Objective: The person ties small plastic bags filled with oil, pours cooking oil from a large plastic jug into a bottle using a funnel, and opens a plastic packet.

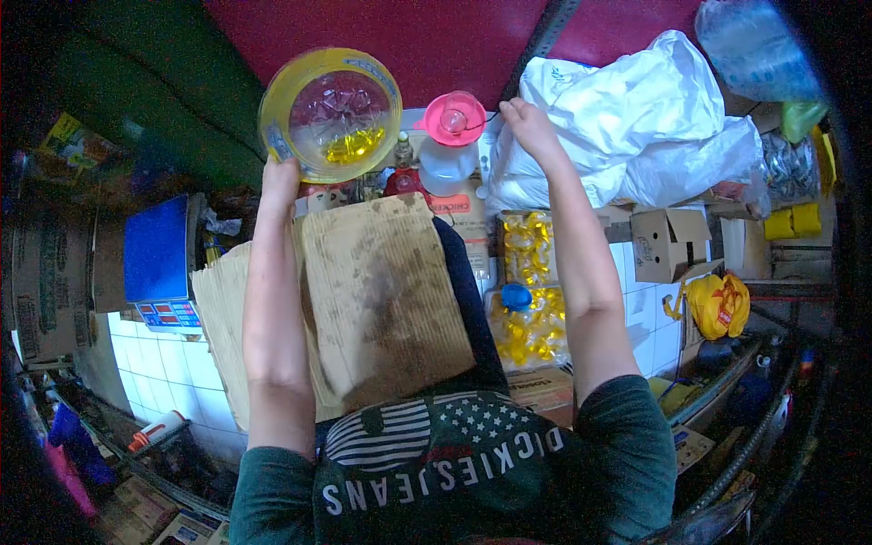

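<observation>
My left hand (282,171) grips the near-left side of a clear plastic tub with a yellow rim (391,95), raised and tilted. A little yellow liquid (354,145) pools low in the tub. To its right, a pink funnel (438,133) sits on a translucent container (445,168). My right hand (530,125) is closed beside the funnel, at the end of a thin dark handle (493,116). That handle seems to run to a small round thing (453,121) in the funnel, whose kind I cannot make out.
Stained cardboard (391,300) covers my lap. Bags of yellow liquid (531,318) lie right of it, with a blue cap (516,297) on top. White plastic sacks (627,109) stand beyond my right hand. A blue-topped scale (163,245) is at left, an open carton (670,243) at right.
</observation>
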Action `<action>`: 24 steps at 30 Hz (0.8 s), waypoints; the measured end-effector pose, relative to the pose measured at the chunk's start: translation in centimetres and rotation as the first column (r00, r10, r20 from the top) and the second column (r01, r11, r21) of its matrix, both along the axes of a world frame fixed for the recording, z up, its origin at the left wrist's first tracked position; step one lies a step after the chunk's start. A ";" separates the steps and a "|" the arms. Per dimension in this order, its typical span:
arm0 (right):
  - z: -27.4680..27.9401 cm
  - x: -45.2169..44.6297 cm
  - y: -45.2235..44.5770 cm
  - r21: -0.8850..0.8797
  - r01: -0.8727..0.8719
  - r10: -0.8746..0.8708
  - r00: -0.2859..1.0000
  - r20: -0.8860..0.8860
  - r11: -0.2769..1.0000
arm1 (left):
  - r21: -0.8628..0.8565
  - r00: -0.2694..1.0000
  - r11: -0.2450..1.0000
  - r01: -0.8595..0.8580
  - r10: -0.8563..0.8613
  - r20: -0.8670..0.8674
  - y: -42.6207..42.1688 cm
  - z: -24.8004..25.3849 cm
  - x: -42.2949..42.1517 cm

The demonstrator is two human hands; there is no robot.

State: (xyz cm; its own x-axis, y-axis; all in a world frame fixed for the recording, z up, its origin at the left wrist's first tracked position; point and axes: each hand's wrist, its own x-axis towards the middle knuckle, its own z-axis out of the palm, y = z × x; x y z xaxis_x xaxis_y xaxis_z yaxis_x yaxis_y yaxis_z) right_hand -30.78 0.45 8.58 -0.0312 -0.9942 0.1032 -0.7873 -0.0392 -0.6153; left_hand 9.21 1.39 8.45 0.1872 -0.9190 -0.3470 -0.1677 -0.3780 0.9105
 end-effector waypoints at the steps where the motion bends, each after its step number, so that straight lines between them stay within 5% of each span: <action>1: -0.7 0.2 -0.3 0.025 0.004 -0.003 0.999 -0.035 1.000 | -0.004 1.000 1.000 0.011 -0.011 -0.004 0.1 -0.1 0.0; 12: -0.4 2.5 -3.1 0.075 0.029 0.008 0.895 -0.445 0.997 | 0.031 0.997 0.998 0.061 -0.059 -0.043 -0.3 -1.4 1.4; 21: -0.9 0.8 -5.2 0.247 0.018 0.062 0.948 -0.312 0.969 | 0.011 0.996 1.000 0.017 -0.015 -0.089 -0.5 -3.1 2.3; 24: -3.6 -1.1 -6.0 0.274 0.037 0.000 0.991 -0.135 0.961 | 0.000 0.997 1.000 0.012 -0.012 -0.082 -0.3 -2.7 2.2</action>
State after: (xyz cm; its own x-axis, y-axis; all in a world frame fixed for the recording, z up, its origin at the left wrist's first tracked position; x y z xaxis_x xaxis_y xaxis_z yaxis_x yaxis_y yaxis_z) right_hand -31.85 -5.60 4.97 -0.0543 -0.9840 -0.1696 -0.8614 0.1321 -0.4905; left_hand 11.39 1.06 5.74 0.1467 -0.9207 -0.3616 -0.0968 -0.3772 0.9211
